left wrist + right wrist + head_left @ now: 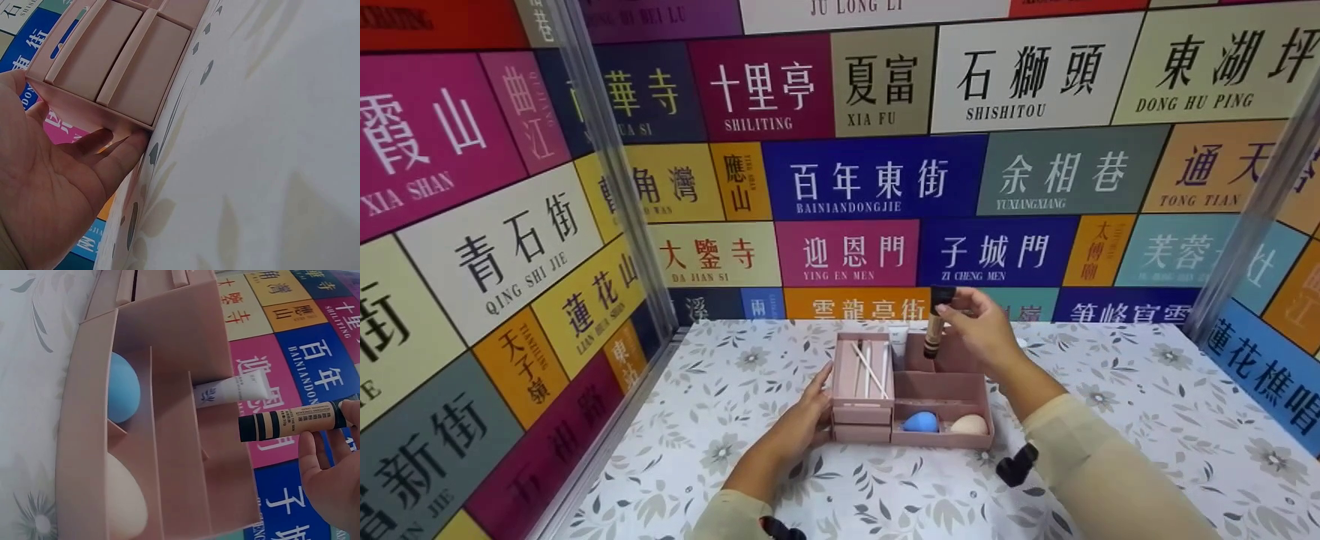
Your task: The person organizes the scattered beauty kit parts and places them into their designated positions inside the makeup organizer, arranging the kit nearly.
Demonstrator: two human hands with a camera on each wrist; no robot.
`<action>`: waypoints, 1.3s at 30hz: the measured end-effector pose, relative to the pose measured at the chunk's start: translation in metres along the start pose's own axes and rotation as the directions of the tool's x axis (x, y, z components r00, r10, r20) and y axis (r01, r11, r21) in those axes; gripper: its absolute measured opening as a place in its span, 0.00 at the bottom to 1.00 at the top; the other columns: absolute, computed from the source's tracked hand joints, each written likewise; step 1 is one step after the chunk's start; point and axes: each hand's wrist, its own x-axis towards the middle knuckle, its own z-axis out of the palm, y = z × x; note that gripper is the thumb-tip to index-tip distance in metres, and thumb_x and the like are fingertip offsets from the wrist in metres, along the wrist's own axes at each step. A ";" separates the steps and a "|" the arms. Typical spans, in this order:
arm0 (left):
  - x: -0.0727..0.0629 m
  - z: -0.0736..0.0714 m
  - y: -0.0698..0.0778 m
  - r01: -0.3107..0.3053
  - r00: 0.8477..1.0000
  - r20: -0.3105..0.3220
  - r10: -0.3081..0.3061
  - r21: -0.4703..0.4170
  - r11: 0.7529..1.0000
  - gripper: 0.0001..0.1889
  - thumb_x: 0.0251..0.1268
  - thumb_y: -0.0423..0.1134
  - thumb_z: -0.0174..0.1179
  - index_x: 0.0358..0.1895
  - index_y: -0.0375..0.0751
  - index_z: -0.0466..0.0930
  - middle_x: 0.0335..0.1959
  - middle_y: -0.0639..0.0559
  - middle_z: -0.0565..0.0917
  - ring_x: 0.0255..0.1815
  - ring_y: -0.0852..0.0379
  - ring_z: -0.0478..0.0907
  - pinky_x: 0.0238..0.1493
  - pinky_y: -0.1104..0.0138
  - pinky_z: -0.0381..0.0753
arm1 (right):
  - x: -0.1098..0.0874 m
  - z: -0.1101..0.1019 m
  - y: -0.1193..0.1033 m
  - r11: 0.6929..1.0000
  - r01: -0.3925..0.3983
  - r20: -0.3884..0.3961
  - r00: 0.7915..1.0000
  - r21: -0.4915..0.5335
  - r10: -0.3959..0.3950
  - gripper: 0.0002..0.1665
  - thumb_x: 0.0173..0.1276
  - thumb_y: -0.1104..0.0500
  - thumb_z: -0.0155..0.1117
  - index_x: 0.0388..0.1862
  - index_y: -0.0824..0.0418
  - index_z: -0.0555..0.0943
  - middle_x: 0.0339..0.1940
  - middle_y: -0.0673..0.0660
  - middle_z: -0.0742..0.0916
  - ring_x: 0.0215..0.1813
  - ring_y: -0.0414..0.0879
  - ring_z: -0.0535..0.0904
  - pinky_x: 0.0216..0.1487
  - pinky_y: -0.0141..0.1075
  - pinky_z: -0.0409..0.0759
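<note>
A pink desktop organizer (941, 442) stands on the table, with two drawers on its left side. My left hand (802, 416) touches the organizer's left side; in the left wrist view its fingers (121, 160) lie against that wall. Over the back right compartment, my right hand (988, 330) pinches a concealer tube (934, 334) by its black cap end. The tube hangs nearly upright, apart from the organizer. A white squeeze tube (233, 389) stands in a back compartment beside it. Up front sit a blue makeup sponge (919, 422) and a beige makeup sponge (969, 426).
Several thin sticks (872, 371) lie in the organizer's top left tray. A leaf-patterned cloth (1147, 420) covers the table. Behind it rises a wall of coloured sign panels (877, 176), with clear upright strips at the left and right corners.
</note>
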 end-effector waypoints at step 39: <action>0.001 0.000 0.000 0.007 1.000 -0.004 -0.007 0.002 1.000 0.32 0.86 0.59 0.42 0.87 0.78 0.45 0.81 0.37 0.71 0.82 0.37 0.70 0.80 0.43 0.72 | -0.002 0.017 0.061 0.987 -0.152 0.023 0.988 -0.057 0.153 0.28 0.78 0.59 0.69 0.73 0.65 0.78 0.71 0.68 0.84 0.57 0.45 0.88 0.61 0.37 0.89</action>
